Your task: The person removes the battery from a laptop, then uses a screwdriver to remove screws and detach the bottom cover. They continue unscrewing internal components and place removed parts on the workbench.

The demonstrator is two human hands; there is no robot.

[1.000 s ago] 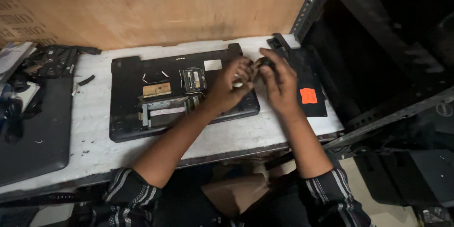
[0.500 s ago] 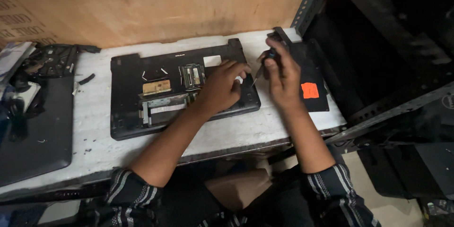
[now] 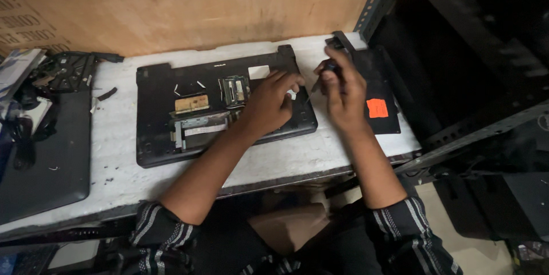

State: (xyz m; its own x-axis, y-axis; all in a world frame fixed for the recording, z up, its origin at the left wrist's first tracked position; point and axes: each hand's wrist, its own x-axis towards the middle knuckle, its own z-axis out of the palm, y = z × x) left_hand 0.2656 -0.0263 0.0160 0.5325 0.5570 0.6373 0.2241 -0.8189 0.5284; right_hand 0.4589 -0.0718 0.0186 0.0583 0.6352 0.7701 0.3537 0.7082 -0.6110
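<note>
Right hand: the right hand [image 3: 343,89] is curled shut around a small dark tool [image 3: 327,72], its thin tip slanting down to the left toward the laptop's right end; the fingers close on the handle near the far side of the bench.
Left hand: the left hand [image 3: 269,103] lies palm down on the right part of the laptop base [image 3: 154,115], fingers bent and pressing the casing; whether it grips anything beneath them cannot be told.
Laptop base: black, bottom side up, in the middle of the white bench top [image 3: 114,160], its open bay showing a green circuit board [image 3: 234,90], a tan part [image 3: 191,103] and a silver bracket [image 3: 197,128].
Right of hands: a black panel [image 3: 380,74] with an orange sticker [image 3: 377,108] lies flat, just beside the right hand.
Left side: a closed dark laptop [image 3: 51,149] near the bench's near edge, black parts [image 3: 68,72] piled beyond it.
Far side: a wooden board [image 3: 200,6] stands behind the bench.
Far right: a dark metal rack [image 3: 480,126].
</note>
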